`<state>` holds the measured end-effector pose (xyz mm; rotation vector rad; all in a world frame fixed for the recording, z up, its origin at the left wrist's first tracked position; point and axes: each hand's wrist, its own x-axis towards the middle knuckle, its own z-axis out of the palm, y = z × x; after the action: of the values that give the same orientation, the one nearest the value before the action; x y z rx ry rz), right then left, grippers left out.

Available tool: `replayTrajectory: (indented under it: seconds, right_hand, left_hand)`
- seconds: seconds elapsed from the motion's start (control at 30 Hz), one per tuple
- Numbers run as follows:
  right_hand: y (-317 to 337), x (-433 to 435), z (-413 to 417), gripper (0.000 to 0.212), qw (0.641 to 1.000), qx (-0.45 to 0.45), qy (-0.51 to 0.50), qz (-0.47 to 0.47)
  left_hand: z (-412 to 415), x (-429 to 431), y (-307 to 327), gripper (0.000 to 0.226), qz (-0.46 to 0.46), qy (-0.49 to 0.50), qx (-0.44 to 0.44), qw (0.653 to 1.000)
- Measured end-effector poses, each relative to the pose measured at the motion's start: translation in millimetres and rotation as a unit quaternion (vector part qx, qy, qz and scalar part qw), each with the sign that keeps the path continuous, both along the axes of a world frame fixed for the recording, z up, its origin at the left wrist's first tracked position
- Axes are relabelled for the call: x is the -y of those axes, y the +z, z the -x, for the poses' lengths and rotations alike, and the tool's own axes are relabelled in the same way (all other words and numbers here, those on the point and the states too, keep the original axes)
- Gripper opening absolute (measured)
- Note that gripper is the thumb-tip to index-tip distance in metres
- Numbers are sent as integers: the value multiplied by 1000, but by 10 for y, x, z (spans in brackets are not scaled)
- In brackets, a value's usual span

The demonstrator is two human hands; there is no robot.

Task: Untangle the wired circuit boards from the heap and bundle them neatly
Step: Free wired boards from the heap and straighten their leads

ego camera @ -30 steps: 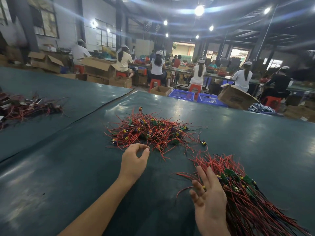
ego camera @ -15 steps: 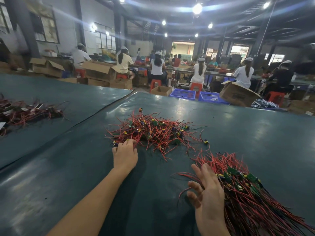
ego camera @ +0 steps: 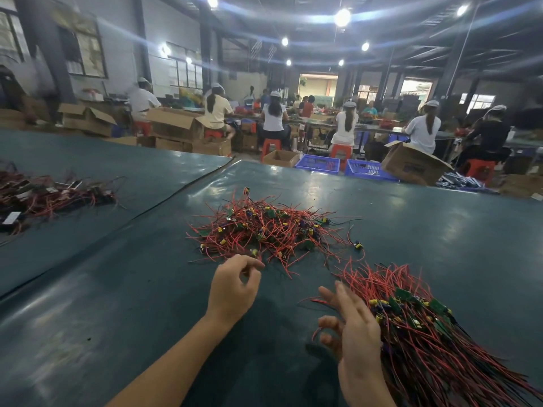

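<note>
A loose heap of wired circuit boards (ego camera: 270,227), red wires with small green boards and yellow parts, lies mid-table on the dark green table (ego camera: 117,318). My left hand (ego camera: 235,286) sits at the heap's near edge, thumb and forefinger pinched together on a thin wire end. To the right lies a combed bundle of boards (ego camera: 426,333), its wires running the same way toward the near right corner. My right hand (ego camera: 349,327) rests edge-on against the bundle's left side, fingers spread and nothing held.
Another pile of wired parts (ego camera: 44,195) lies on the neighbouring table at the left, past a dark seam (ego camera: 176,198). Beyond the far edge stand cardboard boxes (ego camera: 411,165), blue crates (ego camera: 317,163), red stools and several seated people.
My left hand has drawn back from the heap's edge toward me and closed into a pinch. My right hand stays by the bundle, now slightly closer to it.
</note>
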<state>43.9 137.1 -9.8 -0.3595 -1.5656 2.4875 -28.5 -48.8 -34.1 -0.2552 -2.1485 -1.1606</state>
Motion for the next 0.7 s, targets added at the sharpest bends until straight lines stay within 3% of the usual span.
replayTrajectory:
  seconds: [0.17,0.27,0.33,0.43,0.57,0.63,0.7]
  right_hand:
    - [-146,110,12,12,989,11,71,-130]
    - [-184,116,7,32,976,-10,81,-199]
    - [-199,65,-4,39,957,-40,84,-276]
    - [-194,29,-19,27,934,-65,47,-348]
    - [-128,28,-5,18,964,-75,-36,-252]
    - [-83,28,-2,18,979,-75,-53,-179]
    - [-51,24,-13,17,989,-83,-48,-114]
  left_hand:
    - [-303,-345,86,24,-7,-131,-12,991]
    - [-411,-485,85,19,3,-203,-2,979]
    - [-446,-524,79,16,-33,-242,11,970]
    - [-480,-539,95,14,-121,-307,39,943]
    - [-480,-545,115,57,-259,-345,150,890]
    - [-446,-545,111,70,-215,-312,216,900]
    - [-408,-553,94,62,-145,-259,259,919]
